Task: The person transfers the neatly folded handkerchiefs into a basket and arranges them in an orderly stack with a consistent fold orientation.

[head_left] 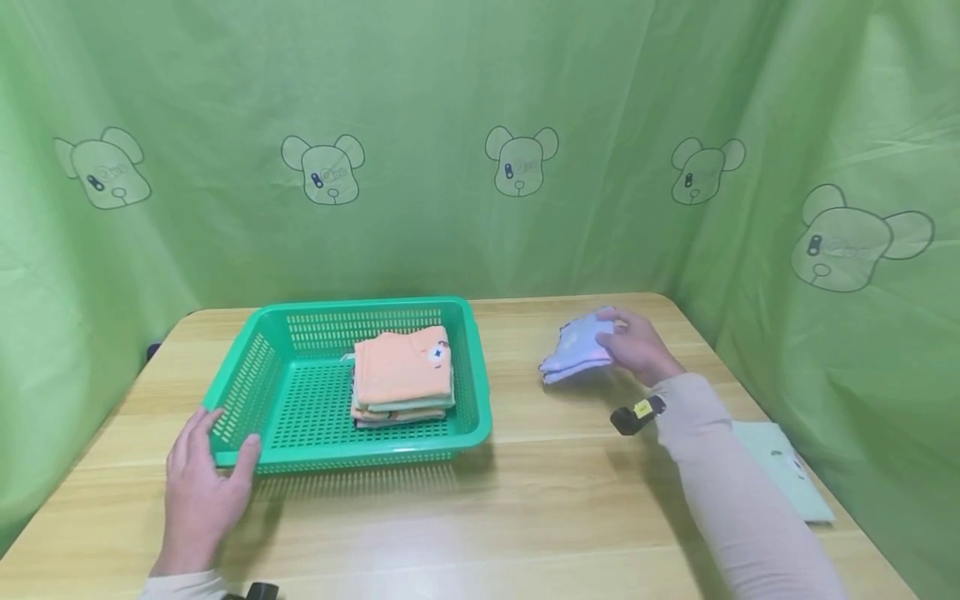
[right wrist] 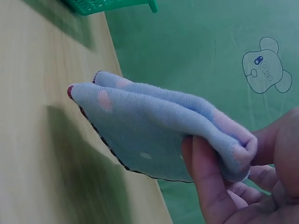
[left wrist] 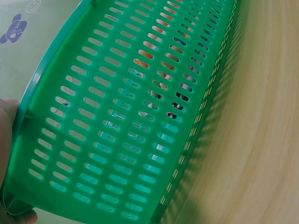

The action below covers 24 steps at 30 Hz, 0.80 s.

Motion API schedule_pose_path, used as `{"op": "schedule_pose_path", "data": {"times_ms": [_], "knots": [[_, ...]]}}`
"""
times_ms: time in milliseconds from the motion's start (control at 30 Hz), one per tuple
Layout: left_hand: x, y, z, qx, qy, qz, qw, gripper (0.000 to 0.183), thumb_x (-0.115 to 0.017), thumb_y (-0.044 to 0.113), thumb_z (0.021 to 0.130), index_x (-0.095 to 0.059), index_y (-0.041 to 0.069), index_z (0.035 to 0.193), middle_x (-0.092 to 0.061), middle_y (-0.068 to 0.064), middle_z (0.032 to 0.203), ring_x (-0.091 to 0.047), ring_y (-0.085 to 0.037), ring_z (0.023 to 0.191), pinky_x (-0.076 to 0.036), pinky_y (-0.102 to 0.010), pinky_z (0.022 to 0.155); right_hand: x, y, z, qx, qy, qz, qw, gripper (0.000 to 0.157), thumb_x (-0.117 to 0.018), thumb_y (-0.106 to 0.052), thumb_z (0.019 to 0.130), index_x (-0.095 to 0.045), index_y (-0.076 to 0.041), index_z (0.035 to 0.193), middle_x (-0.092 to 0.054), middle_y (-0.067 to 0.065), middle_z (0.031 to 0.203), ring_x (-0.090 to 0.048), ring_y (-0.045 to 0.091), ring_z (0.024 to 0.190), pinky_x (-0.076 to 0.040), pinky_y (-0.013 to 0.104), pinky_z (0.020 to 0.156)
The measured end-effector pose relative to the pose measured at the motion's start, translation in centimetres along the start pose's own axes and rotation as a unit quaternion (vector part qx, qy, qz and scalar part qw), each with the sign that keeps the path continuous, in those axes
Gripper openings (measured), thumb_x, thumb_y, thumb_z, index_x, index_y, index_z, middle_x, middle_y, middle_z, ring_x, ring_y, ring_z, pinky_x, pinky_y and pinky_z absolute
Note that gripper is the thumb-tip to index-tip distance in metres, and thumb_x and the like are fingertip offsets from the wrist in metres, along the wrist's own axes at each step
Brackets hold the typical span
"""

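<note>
My right hand (head_left: 636, 343) pinches a folded light-blue cloth (head_left: 577, 346) by its right end, thumb on one face and fingers on the other. In the right wrist view, the cloth (right wrist: 145, 121) has pink spots and dark stitched edging, and it hangs above the table with a shadow below. At the near left corner of a green plastic basket (head_left: 480, 383), my left hand (head_left: 206, 492) grips the rim, its thumb over the front edge. Inside the basket's right half lies a stack of folded cloths (head_left: 401, 371), with a peach one on top.
A pale green folded cloth (head_left: 787, 471) lies at the table's right edge, partly behind my right sleeve. The wooden table (head_left: 420, 533) is bounded by green curtains (head_left: 450, 233) with printed bear heads at the back and sides.
</note>
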<state>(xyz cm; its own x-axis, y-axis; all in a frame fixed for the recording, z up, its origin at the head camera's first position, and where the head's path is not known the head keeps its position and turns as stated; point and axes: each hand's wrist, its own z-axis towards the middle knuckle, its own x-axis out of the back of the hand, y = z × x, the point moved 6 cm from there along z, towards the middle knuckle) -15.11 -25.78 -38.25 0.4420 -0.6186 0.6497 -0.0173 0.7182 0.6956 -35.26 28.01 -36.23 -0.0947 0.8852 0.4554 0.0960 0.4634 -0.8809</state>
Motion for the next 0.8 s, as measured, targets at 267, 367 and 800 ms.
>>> {"op": "schedule_pose_path", "data": {"times_ms": [267,367,800], "knots": [[0.0,0.0,0.0,0.001,-0.001,0.003,1.0,0.066,-0.055,0.033,0.097,-0.029,-0.002,0.147,-0.018,-0.026,0.156,-0.016,-0.048,0.14,-0.015,-0.074,0.104,-0.3,-1.1,-0.4,0.006,0.006,0.02,1.0,0.059,-0.05,-0.002,0.094,-0.029,0.0,0.149,-0.041,0.032,0.139,-0.061,0.024,0.091,-0.057,0.027,0.075],[0.0,0.0,0.0,0.002,-0.001,0.003,1.0,0.066,-0.055,0.033,0.097,-0.029,-0.002,0.147,-0.018,-0.025,0.156,-0.016,-0.048,0.14,-0.015,-0.074,0.104,-0.5,-1.5,-0.5,0.015,0.009,0.02,1.0,0.058,-0.051,-0.002,0.094,-0.03,0.0,0.149,-0.043,0.031,0.139,-0.061,0.021,0.089,-0.057,0.025,0.074],[-0.1,0.0,0.0,0.002,-0.004,0.005,1.0,0.066,-0.054,0.033,0.098,-0.028,-0.002,0.148,-0.016,-0.025,0.157,-0.015,-0.047,0.14,-0.014,-0.073,0.105,-1.5,-3.2,-0.5,0.033,0.007,0.069,0.997,0.056,-0.048,0.001,0.094,-0.031,0.002,0.147,-0.037,0.031,0.144,-0.058,0.027,0.1,-0.057,0.028,0.079]]}}
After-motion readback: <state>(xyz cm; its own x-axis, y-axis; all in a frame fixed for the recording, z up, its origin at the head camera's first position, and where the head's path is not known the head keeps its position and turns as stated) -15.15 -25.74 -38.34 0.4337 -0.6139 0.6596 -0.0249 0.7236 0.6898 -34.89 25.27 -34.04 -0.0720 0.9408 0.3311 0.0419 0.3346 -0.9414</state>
